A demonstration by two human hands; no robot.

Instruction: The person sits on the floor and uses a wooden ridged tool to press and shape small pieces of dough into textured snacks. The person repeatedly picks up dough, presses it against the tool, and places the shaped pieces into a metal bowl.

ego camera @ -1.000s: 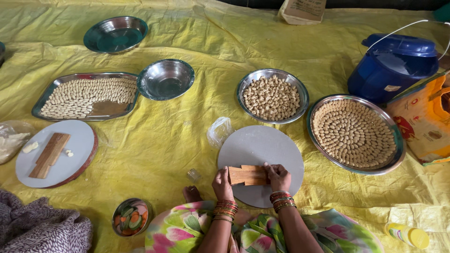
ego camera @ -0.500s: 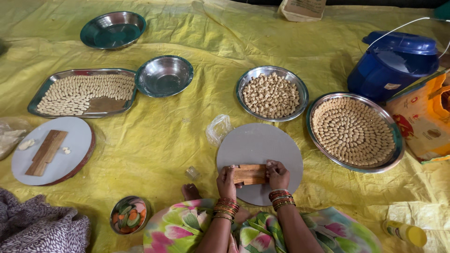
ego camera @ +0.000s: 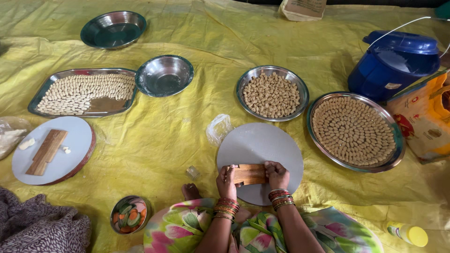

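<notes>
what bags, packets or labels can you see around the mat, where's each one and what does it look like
Printed bag: far right edge, orange and cream panels.
Label: small pale patch on the blue lidded container, upper right.
Paper packet: top edge, brown-beige, printed.
Clear plastic bag: crumpled, above the round grey board.

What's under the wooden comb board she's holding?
The ridged wooden board lies on a round grey board, with the left hand and right hand at its ends. Whatever is pressed beneath it is hidden.
</notes>
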